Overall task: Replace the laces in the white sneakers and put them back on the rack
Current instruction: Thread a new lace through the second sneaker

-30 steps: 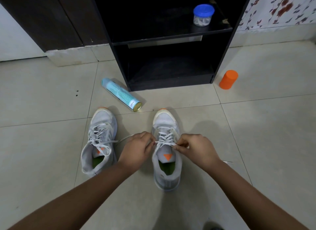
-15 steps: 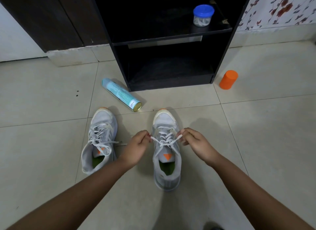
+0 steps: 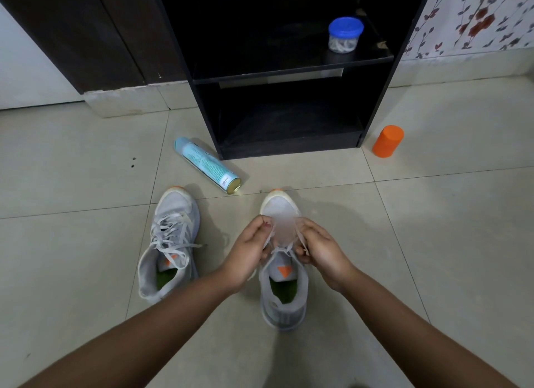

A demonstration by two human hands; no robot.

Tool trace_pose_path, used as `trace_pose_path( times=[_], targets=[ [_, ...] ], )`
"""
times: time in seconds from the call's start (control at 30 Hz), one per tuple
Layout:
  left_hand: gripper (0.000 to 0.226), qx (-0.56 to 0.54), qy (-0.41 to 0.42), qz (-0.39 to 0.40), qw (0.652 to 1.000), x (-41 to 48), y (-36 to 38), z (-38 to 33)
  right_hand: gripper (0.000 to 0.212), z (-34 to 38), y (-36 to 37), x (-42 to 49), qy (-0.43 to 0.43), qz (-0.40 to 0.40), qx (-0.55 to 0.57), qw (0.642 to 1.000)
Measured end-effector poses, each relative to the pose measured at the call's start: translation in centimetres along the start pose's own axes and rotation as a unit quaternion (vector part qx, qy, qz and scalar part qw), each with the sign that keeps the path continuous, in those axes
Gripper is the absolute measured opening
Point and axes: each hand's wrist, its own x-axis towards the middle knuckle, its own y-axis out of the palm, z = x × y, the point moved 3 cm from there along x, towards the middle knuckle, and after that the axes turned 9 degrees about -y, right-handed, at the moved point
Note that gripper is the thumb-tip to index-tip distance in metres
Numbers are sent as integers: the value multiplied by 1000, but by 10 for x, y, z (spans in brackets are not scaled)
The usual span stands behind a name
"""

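Observation:
Two white sneakers stand on the tiled floor, toes toward the black rack (image 3: 375, 104). The left sneaker (image 3: 170, 243) has its white lace threaded with loose ends. Over the right sneaker (image 3: 284, 295), my left hand (image 3: 250, 254) and my right hand (image 3: 320, 247) each pinch a strand of its white lace (image 3: 284, 250) above the tongue. The lace between my hands is blurred with motion. My hands hide the upper eyelets of that shoe.
A light blue spray can (image 3: 206, 165) lies on the floor in front of the rack's left corner. An orange cylinder (image 3: 387, 141) stands right of the rack. A blue-lidded jar (image 3: 345, 35) sits on the rack's upper shelf. A dark wooden door is at the back left.
My hands pulled the lace ends outward to either side of the right sneaker, then came back together over its laces and slightly toward the toe.

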Motion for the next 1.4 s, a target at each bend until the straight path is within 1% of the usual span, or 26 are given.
trace_pose_path(
  times=[0.1,0.17,0.2,0.3,0.33,0.4,0.53,0.63,0.7,0.77,0.8,0.83,0.87,0.9,0.93,0.97,1.07,1.13,1.17,1.2,1.23,1.27,1.3,1.33,1.37,1.4],
  targets=[
    [19,77,58,47,994,-3,2,1,25,-3,3,-1,-18,17,-10,1000],
    [12,91,62,71,991,-1,2,3,20,-4,3,0,-22,9,-24,999],
    [9,79,46,71,993,0,1,4,20,-4,3,1,-27,5,-30,999],
    [23,22,-37,56,997,6,-1,9,19,1,5,0,-67,25,-41,997],
    [21,9,-55,60,997,8,0,9,18,2,5,0,-79,32,-48,995],
    [9,-8,-72,60,996,9,1,9,14,3,5,-2,-100,43,-62,992],
    [16,-47,-88,9,995,14,1,10,15,-3,6,-7,-130,56,-79,987],
    [14,-72,-98,6,993,16,1,10,4,-9,6,-9,-158,66,-118,978],
    [12,-98,-101,27,990,14,4,9,8,-6,6,-6,-133,32,-74,988],
    [13,-86,-78,43,992,12,4,7,11,0,6,-4,-64,-26,4,998],
    [13,-23,-37,31,999,11,2,4,13,0,5,-1,-30,-41,19,999],
    [10,85,24,2,996,11,-3,2,15,0,5,1,2,-43,11,999],
    [8,220,96,-34,970,10,-7,-1,15,-1,3,5,27,-33,-7,999],
    [7,348,173,-66,919,9,-9,-4,16,-3,2,8,46,-12,-30,998],
    [8,445,250,-83,856,8,-9,-7,16,-3,1,11,64,9,-47,997],
    [10,508,309,-79,800,7,-8,-8,17,-3,1,13,80,26,-51,995],
    [23,588,433,-51,681,6,-6,-12,25,0,-2,16,110,65,-42,991],
    [27,625,489,-40,608,6,-7,-13,26,3,-3,16,116,90,-42,988],
    [27,636,484,-40,600,5,-6,-14,23,5,-3,15,105,95,-46,989],
    [26,633,450,-45,628,6,-5,-16,20,7,-3,15,89,85,-50,991],
    [21,602,378,-57,701,6,-3,-18,21,7,-4,13,69,65,-60,994],
    [14,528,257,-61,807,6,-2,-18,27,8,-4,11,35,46,-84,995],
    [13,381,114,-53,916,8,-2,-14,35,9,-4,8,-16,34,-122,992],
    [19,213,-14,-41,976,9,-1,-8,40,7,-4,4,-81,31,-189,978],
    [23,77,-105,-36,991,11,-1,-2,43,4,-4,0,-142,42,-286,947],
    [24,15,-150,-36,988,12,-3,3,48,-2,-3,-5,-186,53,-390,900]
  ],
)
